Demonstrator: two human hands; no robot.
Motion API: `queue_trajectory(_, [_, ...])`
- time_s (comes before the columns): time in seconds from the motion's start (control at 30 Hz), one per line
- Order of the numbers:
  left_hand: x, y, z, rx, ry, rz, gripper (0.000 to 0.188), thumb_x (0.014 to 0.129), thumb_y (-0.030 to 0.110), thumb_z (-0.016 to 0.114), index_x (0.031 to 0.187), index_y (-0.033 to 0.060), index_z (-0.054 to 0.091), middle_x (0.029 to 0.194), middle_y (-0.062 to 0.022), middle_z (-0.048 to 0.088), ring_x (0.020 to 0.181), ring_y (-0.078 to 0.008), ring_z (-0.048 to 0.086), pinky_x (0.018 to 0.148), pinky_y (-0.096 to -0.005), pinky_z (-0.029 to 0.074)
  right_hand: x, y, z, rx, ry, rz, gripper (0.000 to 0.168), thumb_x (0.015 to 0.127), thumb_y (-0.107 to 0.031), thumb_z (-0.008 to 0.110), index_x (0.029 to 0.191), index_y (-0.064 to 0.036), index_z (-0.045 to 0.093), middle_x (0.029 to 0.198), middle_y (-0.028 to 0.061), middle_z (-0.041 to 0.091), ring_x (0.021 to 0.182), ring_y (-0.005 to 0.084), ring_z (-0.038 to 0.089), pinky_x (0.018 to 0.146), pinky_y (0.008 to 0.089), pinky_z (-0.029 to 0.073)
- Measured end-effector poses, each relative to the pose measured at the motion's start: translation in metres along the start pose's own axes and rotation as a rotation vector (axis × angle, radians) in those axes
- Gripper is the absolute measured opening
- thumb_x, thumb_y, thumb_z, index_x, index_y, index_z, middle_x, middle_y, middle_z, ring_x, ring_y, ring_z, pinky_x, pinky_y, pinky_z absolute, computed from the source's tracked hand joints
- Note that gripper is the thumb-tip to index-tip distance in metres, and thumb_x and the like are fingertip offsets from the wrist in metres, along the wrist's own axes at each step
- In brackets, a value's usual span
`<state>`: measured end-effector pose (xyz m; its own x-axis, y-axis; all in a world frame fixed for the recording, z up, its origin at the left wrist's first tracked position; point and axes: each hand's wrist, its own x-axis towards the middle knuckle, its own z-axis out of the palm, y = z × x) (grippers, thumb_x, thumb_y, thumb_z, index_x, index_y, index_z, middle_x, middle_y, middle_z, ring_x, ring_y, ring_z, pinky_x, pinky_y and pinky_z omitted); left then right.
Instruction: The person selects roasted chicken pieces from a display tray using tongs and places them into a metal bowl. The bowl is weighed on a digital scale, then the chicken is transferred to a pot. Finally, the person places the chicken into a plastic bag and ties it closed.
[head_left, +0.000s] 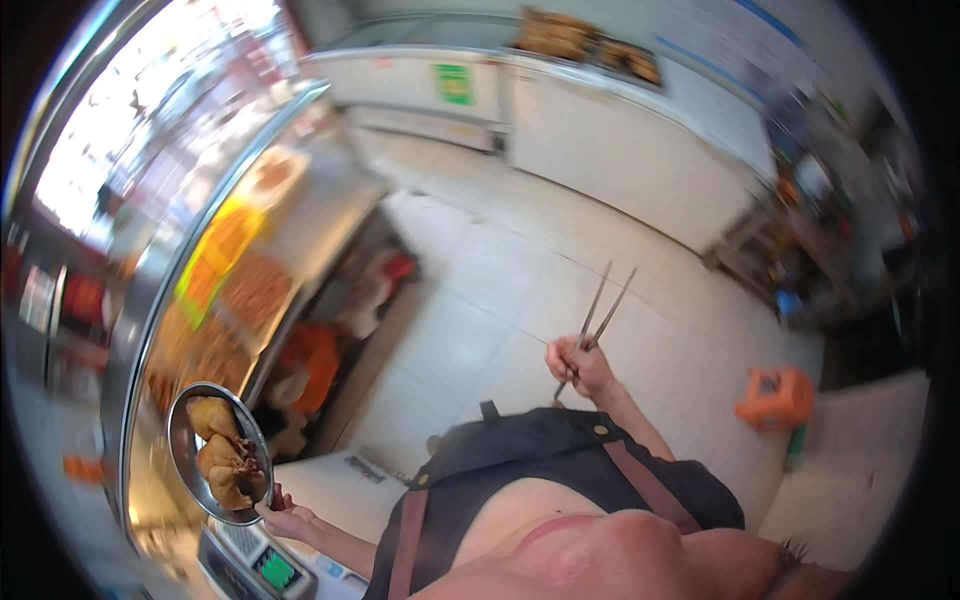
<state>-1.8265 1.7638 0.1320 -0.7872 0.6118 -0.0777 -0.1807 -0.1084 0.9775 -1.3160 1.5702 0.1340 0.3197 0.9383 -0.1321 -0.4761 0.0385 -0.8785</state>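
Observation:
My left hand (289, 516) grips the rim of an oval metal tray (180, 442) at the lower left. Several cooked poultry leg pieces (221, 457) lie in the tray, which is held beside the lit display case. My right hand (583, 365), in front of my body, is closed around a pair of long metal tongs (600, 315); their two arms point away from me, apart, with nothing between them. Below the tray stands a digital scale (262, 559) with a lit green display.
The glass-fronted display case (150, 330) on the left holds trays of food and a yellow tray (210, 255). White chest freezers (607, 142) line the far wall, with dark trays of browned food on top. An orange plastic stool (776, 397) stands right, near a cluttered shelf (810, 277).

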Motion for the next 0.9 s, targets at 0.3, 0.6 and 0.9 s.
queue_trajectory(0.3, [-0.125,0.057,0.074,-0.043,-0.964,-0.263,0.018,0.084,0.019,0.058,0.087,0.0010,0.061,0.078,-0.0076,0.065,0.062,-0.0168,0.060,0.047,-0.0222,0.038,-0.258,-0.194,0.014,-0.034,-0.668,-1.008,0.049,0.094,-0.033,0.058,0.060,-0.002,0.043,0.119,0.0345,0.053,0.118,0.0530,0.046,0.093,0.0608,0.042])
queue_trajectory(0.6, [-0.504,-0.063,0.229,0.154,-1.457,-0.547,0.026,0.085,0.021,0.056,0.100,0.0003,0.056,0.087,-0.0082,0.067,0.062,-0.0153,0.063,0.041,-0.0196,0.036,-0.315,-0.227,-0.077,-0.146,-0.702,-1.351,0.020,0.087,-0.017,0.068,0.092,0.002,0.062,0.117,0.0272,0.048,0.109,0.0492,0.048,0.089,0.0590,0.041])
queue_trajectory(0.9, [-0.944,-0.139,0.298,0.412,-1.991,-0.721,0.019,0.081,0.013,0.052,0.083,-0.0047,0.058,0.066,-0.0116,0.061,0.048,-0.0179,0.057,0.037,-0.0276,0.040,-0.314,-0.386,-0.371,-0.138,-0.532,-1.089,0.033,0.090,-0.007,0.053,0.061,0.007,0.045,0.113,0.0368,0.050,0.093,0.0479,0.056,0.076,0.0579,0.047])
